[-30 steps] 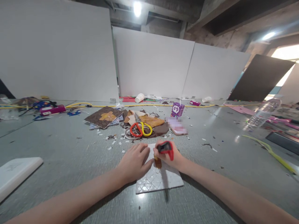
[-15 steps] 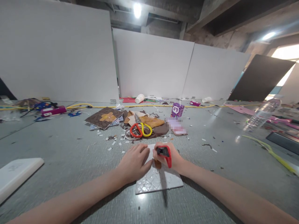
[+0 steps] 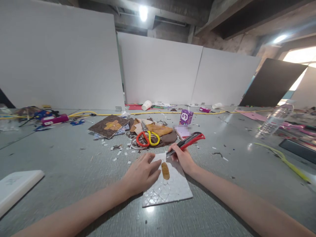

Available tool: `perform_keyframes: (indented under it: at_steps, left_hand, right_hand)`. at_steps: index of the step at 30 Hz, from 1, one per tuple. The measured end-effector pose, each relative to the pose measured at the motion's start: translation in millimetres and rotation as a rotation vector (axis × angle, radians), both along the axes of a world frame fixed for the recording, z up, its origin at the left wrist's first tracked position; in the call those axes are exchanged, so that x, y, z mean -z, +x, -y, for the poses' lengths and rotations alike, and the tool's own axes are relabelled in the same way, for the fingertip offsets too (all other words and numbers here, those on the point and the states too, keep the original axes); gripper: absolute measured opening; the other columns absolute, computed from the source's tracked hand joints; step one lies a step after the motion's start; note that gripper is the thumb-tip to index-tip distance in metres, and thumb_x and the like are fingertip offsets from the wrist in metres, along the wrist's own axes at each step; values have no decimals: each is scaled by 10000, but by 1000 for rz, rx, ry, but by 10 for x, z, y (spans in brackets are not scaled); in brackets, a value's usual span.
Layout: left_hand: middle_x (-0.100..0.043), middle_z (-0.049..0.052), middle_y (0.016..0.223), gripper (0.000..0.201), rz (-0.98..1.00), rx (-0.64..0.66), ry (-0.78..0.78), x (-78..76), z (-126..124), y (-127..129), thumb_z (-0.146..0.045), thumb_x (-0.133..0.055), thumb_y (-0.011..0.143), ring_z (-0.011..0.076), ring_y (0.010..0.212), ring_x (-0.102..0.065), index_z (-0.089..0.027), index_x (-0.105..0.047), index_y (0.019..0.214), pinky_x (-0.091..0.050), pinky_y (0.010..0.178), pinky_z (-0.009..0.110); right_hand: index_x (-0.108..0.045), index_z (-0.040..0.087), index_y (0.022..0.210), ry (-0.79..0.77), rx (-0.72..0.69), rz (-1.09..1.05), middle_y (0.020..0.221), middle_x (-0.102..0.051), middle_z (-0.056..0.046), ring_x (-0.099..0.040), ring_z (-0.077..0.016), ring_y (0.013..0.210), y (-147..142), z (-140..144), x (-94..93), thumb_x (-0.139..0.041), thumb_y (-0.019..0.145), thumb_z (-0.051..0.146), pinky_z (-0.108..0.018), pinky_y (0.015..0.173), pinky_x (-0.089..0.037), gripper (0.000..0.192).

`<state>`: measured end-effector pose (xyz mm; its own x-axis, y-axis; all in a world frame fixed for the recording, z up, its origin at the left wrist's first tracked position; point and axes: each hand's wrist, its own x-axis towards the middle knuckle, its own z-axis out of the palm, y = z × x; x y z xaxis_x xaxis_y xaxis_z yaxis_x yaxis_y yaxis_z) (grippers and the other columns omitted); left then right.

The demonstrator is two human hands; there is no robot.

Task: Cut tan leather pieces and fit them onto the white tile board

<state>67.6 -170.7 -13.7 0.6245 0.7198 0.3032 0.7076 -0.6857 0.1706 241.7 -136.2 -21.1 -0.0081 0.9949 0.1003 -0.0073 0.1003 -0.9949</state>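
On the white tile [image 3: 170, 194], a brown piece [image 3: 165, 170] lies between both hands.
Left hand [image 3: 142, 172] presses flat, fingers together, just beside it; right hand [image 3: 184, 158] grips red-handled scissors [image 3: 186, 142] beyond it.

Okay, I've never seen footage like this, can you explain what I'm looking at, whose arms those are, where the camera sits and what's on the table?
The camera is worn on a person's head and looks forward and down, so the two bare arms are the wearer's own. There is no machine. The left hand rests flat on a white embossed sheet lying on the grey table. A small brown piece sits on that sheet. The right hand holds a red-and-black tool, probably a cutter, its tip at the sheet's far edge. Beyond lie red-and-yellow scissors on brown scraps, a purple carton and a clear bottle to the right.
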Motion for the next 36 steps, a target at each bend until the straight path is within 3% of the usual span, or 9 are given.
perform_keyframes:
  at_steps: [17, 23, 26, 30, 33, 36]
  left_hand:
    - [-437, 67, 1053, 263, 17, 53, 73, -32, -6, -7, -234, -385, 788, 220, 1006, -407, -242, -562, 982, -363, 848, 381]
    - [-426, 65, 1074, 275, 43, 57, -60, -28, -18, -41, -252, -384, 791, 204, 972, -448, -256, -519, 1030, -386, 833, 358]
    - [-407, 75, 1113, 318, 65, 90, -147, -21, -54, -81, -270, -402, 788, 191, 983, -453, -231, -449, 1101, -385, 848, 332]
    - [-400, 78, 1166, 393, 79, 206, -215, -35, -140, -144, -317, -437, 783, 174, 1026, -434, -211, -372, 1155, -373, 872, 295]
    - [-424, 87, 1159, 395, 79, 88, -151, -90, -166, -163, -368, -455, 771, 209, 1071, -398, -200, -409, 1126, -335, 905, 355]
    - [-414, 118, 1191, 513, 21, -54, -189, -164, -134, -151, -474, -464, 734, 236, 1097, -385, -178, -405, 1149, -326, 907, 392]
  right_hand:
    - [-487, 167, 566, -22, 0, 58, 408, -397, 70, -364, -55, 387, -30, 33, -66, -454, 686, 297, -177, 386, -251, 180]
    - [-450, 194, 791, 44, 10, 65, 425, -412, 85, -369, -76, 395, -47, 40, -27, -430, 727, 316, -186, 404, -279, 138]
    - [-396, 205, 845, 194, 79, 188, 474, -435, 78, -400, -89, 424, 18, 9, -31, -390, 763, 309, -196, 427, -311, 132]
    - [-441, 174, 844, 673, 36, 776, 606, -490, 21, -454, -103, 527, 267, -137, -118, -351, 791, 245, -218, 513, -356, 126]
    - [-510, 177, 805, 833, -143, 990, 631, -507, 2, -453, -110, 567, 498, -255, -163, -416, 758, 202, -222, 537, -343, 108]
    - [-546, 192, 806, 1000, -291, 1290, 666, -517, -30, -450, -122, 605, 672, -296, -152, -385, 787, 142, -233, 545, -319, 170]
